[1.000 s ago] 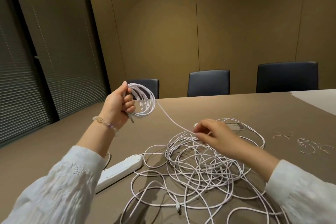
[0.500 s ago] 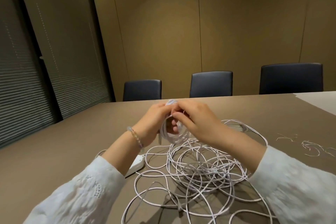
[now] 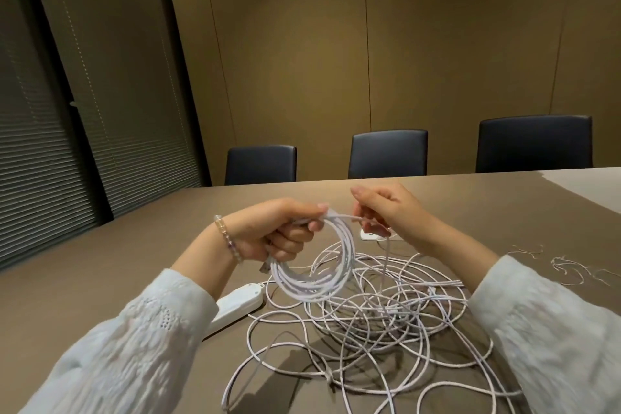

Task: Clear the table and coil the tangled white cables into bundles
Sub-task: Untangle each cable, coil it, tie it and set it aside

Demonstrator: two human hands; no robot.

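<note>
My left hand (image 3: 282, 235) grips the coiled white cable (image 3: 322, 276) above the tangled cables (image 3: 386, 309); my right hand (image 3: 389, 208) apparently pinches its free strand, which may snag and knot.

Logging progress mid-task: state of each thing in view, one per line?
coil: looped, hanging from the left hand, off the table
left hand: grips the coil
right hand: pinches the cable strand
tangled cables: loose on the table
power strip: lying flat
chairs: unoccupied
</note>
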